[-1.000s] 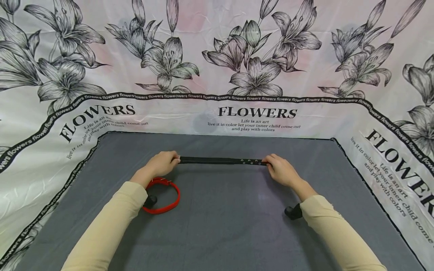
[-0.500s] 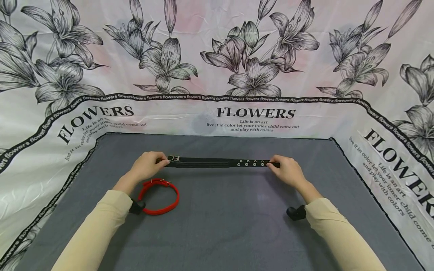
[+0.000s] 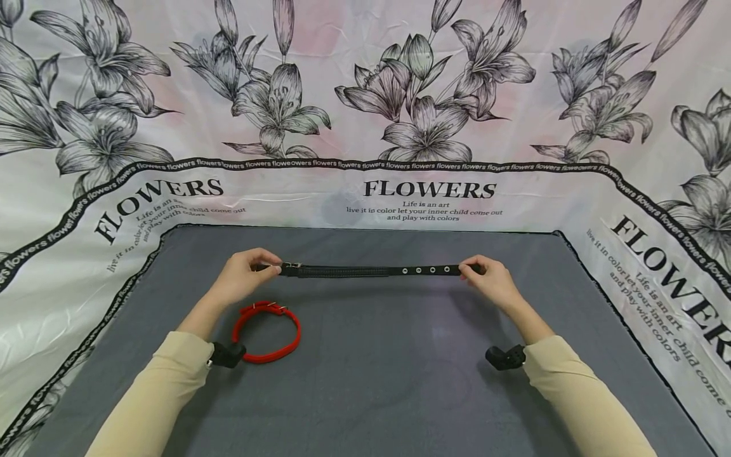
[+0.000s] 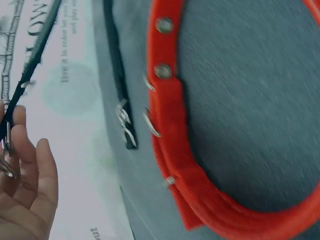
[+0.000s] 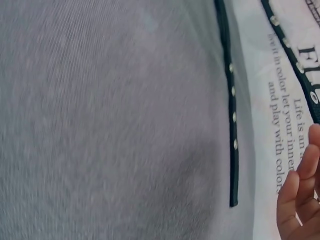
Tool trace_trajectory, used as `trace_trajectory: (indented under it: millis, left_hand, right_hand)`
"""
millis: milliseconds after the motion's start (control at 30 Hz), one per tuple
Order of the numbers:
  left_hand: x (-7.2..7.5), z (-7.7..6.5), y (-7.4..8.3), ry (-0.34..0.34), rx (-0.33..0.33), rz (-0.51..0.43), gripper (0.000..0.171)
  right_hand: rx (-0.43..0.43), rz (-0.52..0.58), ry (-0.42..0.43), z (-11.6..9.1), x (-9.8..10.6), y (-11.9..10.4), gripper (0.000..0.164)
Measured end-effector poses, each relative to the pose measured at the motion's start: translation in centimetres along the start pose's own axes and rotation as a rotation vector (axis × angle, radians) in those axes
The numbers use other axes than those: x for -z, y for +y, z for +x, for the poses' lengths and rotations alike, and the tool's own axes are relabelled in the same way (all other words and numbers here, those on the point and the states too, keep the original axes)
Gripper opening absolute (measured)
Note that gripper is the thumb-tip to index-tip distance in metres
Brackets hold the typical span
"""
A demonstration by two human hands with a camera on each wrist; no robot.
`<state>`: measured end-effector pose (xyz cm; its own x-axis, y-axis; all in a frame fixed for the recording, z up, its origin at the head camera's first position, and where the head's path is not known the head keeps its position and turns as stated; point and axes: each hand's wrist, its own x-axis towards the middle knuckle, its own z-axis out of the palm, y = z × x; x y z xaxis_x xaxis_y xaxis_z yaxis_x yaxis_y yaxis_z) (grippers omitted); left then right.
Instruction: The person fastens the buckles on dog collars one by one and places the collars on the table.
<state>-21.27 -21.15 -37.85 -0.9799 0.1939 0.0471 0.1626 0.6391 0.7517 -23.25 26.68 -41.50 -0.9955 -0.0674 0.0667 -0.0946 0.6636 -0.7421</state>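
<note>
My left hand pinches the buckle end of a black collar, and my right hand pinches its holed end. It is stretched straight between them, raised over the grey cloth. A second black collar lies flat on the cloth beneath; the wrist views show it apart from the held one, with its buckle on the left and its row of metal eyelets on the right. From the head the two largely overlap. Nearer the left forearm, a red collar lies buckled into a loop.
Grey cloth covers the tabletop. A white curtain with printed flowers stands along the back and both sides. A black wrist camera on the left arm overlaps the red collar's edge in the head view.
Both hands have moved outward along the black collar to its ends and have lifted it a little. The two black collars showed side by side half a second ago. The red collar stays put.
</note>
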Motion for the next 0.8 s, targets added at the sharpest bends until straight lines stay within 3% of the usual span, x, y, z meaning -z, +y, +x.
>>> trace_trajectory:
  millis: [200,400,600,800]
  left_hand:
    - [0.1,-0.3,0.9,0.034,0.103,-0.152,0.03]
    - [-0.3,-0.4,1.4,0.09,0.175,-0.261,0.036]
    - [-0.6,-0.3,1.4,0.109,0.201,-0.331,0.038]
    - [-1.0,-0.1,1.9,0.091,0.174,-0.379,0.035]
  right_hand:
    - [-0.017,0.206,-0.023,-0.4,-0.5,-1.4,0.038]
    - [-0.008,0.301,-0.034,-0.6,-0.9,-2.7,0.041]
    - [0.019,0.314,-0.085,-0.7,-1.3,-3.9,0.04]
    - [0.031,0.267,-0.103,-0.7,-1.6,-4.9,0.033]
